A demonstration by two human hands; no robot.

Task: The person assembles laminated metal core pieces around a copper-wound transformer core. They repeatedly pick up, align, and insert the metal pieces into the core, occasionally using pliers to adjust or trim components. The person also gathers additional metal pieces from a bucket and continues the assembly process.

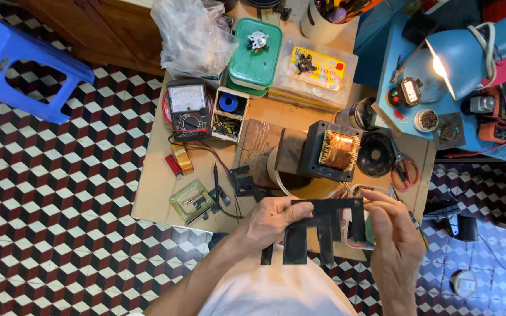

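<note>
A stack of black E-shaped metal plates [322,229] is held up between both hands, legs pointing down toward me. My left hand [269,222] pinches its left end and my right hand [395,234] grips its right end. Just beyond them on the small wooden table [153,199] stands a black transformer [333,151] with a copper-coloured winding showing on top. A loose black plate [242,180] lies left of it.
An analogue multimeter [189,110] with probe leads, a small parts box [230,114], a green lidded box [257,54], a clear plastic case [314,69], a plastic bag [191,36] and a lit blue desk lamp [461,55] surround the table. A blue stool [21,61] stands on the tiled floor.
</note>
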